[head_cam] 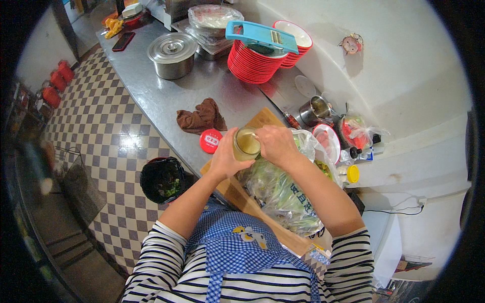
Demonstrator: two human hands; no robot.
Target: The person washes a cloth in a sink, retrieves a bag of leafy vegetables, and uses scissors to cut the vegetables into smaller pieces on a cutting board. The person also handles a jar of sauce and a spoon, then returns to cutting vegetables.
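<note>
My left hand (pixel 226 156) is wrapped around a glass jar (pixel 245 154), whose open mouth faces up and shows something pale yellowish inside. At the jar's rim, the fingers of my right hand (pixel 277 146) are curled; whatever they may hold is hidden. A round red lid (pixel 211 141) bearing writing lies beside my left hand on the steel counter (pixel 151 91). Under my hands is a wooden cutting board (pixel 242 197). On its right side sits a clear plastic bag (pixel 282 193) of green leafy vegetables, below my right forearm.
A crumpled brown cloth (pixel 201 116) lies beyond the lid. Further back stand a lidded steel pot (pixel 172 55) and stacked red bowls (pixel 255 64) under a blue grater (pixel 261 36). A knife (pixel 291 119) points away near a steel cup (pixel 315 110). A black-lined bin (pixel 162 181) stands left.
</note>
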